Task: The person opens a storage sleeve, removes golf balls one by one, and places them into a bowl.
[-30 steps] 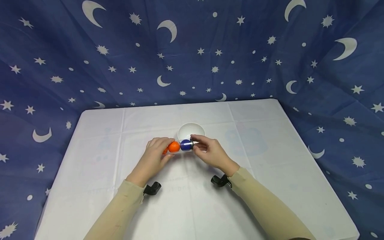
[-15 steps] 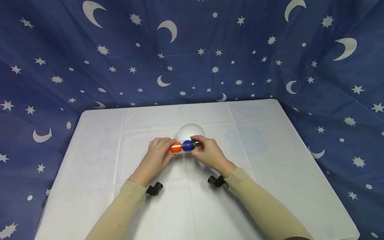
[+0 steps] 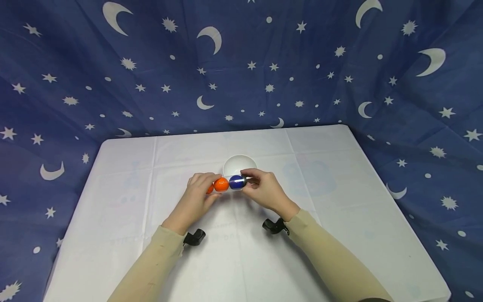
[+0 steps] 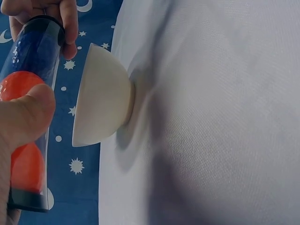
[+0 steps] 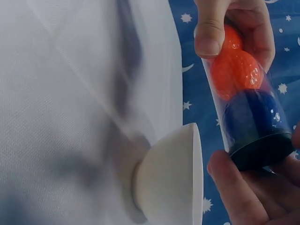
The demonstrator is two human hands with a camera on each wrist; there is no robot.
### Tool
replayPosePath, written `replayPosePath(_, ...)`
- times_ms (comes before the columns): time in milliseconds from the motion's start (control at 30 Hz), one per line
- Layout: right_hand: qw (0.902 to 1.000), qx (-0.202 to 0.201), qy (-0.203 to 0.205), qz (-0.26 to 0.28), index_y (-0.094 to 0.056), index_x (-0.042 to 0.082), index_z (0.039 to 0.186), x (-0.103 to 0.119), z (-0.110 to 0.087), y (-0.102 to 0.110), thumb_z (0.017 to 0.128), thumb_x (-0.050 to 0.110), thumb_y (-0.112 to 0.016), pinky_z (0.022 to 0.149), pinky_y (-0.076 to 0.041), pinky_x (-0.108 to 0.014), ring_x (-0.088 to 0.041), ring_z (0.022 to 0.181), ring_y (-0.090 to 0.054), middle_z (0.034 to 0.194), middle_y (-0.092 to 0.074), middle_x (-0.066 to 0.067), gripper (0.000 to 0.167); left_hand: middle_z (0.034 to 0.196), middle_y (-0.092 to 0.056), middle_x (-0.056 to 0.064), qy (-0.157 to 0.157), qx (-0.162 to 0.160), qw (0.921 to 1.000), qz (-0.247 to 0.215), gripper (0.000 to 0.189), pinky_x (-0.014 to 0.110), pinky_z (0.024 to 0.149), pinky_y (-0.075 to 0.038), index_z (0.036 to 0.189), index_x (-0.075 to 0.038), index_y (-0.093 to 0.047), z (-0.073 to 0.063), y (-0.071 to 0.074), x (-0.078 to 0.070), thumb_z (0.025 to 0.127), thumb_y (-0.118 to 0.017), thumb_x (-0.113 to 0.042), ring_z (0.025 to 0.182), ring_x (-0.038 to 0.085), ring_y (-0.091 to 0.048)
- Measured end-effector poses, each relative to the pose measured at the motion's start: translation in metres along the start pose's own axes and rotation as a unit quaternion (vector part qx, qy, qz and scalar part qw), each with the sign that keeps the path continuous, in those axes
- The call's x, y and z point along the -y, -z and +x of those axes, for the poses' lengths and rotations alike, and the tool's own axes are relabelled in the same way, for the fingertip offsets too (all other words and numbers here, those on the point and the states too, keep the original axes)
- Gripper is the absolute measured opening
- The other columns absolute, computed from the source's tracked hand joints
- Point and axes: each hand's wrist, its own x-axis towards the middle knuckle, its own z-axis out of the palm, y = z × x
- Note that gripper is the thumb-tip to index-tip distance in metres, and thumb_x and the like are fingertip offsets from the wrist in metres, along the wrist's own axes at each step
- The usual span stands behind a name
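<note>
A clear tube (image 5: 213, 89) holds orange balls (image 3: 221, 184) and a blue ball (image 3: 237, 182) in a row, with a dark cap (image 5: 262, 152) closing its right end. In the left wrist view its other end also has a dark cap (image 4: 28, 200). My left hand (image 3: 193, 202) grips the tube near the left end, thumb across it. The fingers and thumb of my right hand (image 3: 268, 191) pinch the right-end cap. The tube lies almost level above the table, in front of a white bowl (image 3: 240, 162). My left fingers partly hide one orange ball.
The white bowl stands upright on a white cloth-covered table (image 3: 324, 235), just beyond the tube. Behind and beside the table hangs a blue curtain (image 3: 241, 46) with moons and stars. Each wrist carries a small black camera mount (image 3: 195, 238).
The tube and my left hand have shifted slightly to the right. My right hand dipped a little left, then moved back; it stays at the cap. The bowl has not moved.
</note>
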Motion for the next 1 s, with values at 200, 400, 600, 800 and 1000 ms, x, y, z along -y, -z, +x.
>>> replayPosePath(200,0.9983,0.015,-0.020,0.053,-0.063,0.004,0.125,-0.005,0.000,0.004,0.084,0.006,-0.062,0.077,-0.054,-0.025,-0.012,0.092,-0.068,0.115,-0.067,-0.004,0.041,0.128,-0.057,0.006,0.027,0.020,0.9994,-0.007,0.056,0.043,0.103,-0.032,0.132,-0.010,-0.056,-0.001,0.003,0.001,0.081,-0.079,-0.014,0.118,0.026,-0.045)
replayPosePath(400,0.9948,0.064,0.040,0.069,-0.056,0.007,0.134,-0.010,0.001,0.010,0.087,0.008,-0.073,0.086,-0.052,-0.030,-0.016,0.099,-0.064,0.123,-0.062,-0.003,0.050,0.132,-0.055,0.003,0.074,0.054,0.9956,-0.021,0.061,0.043,0.103,-0.036,0.139,-0.016,-0.051,-0.002,0.010,0.002,0.084,-0.077,-0.021,0.119,0.022,-0.045)
replayPosePath(600,0.9952,0.064,0.043,0.061,-0.060,0.011,0.130,-0.010,0.000,0.011,0.087,0.016,-0.074,0.082,-0.053,-0.027,-0.015,0.093,-0.067,0.113,-0.066,-0.005,0.046,0.122,-0.060,0.002,0.087,0.075,0.9933,0.010,0.062,0.040,0.095,-0.041,0.131,-0.017,-0.052,0.001,0.010,-0.003,0.079,-0.081,-0.034,0.105,0.019,-0.053)
replayPosePath(800,0.9948,0.067,0.037,0.068,-0.060,0.009,0.126,-0.006,0.000,0.013,0.084,0.018,-0.077,0.078,-0.054,-0.027,-0.014,0.089,-0.067,0.107,-0.067,-0.003,0.046,0.125,-0.060,0.000,0.070,0.024,0.9972,0.014,0.055,0.038,0.096,-0.042,0.129,-0.017,-0.059,0.002,0.010,-0.002,0.080,-0.082,-0.024,0.112,0.019,-0.049)
replayPosePath(1000,0.9932,0.079,0.029,0.081,-0.064,0.005,0.121,-0.004,-0.002,0.014,0.081,0.015,-0.079,0.078,-0.055,-0.029,-0.017,0.088,-0.067,0.103,-0.068,-0.005,0.044,0.129,-0.058,0.001,0.080,0.039,0.9948,-0.049,0.052,0.039,0.098,-0.042,0.129,-0.014,-0.061,0.000,0.010,0.003,0.081,-0.080,-0.019,0.114,0.019,-0.048)
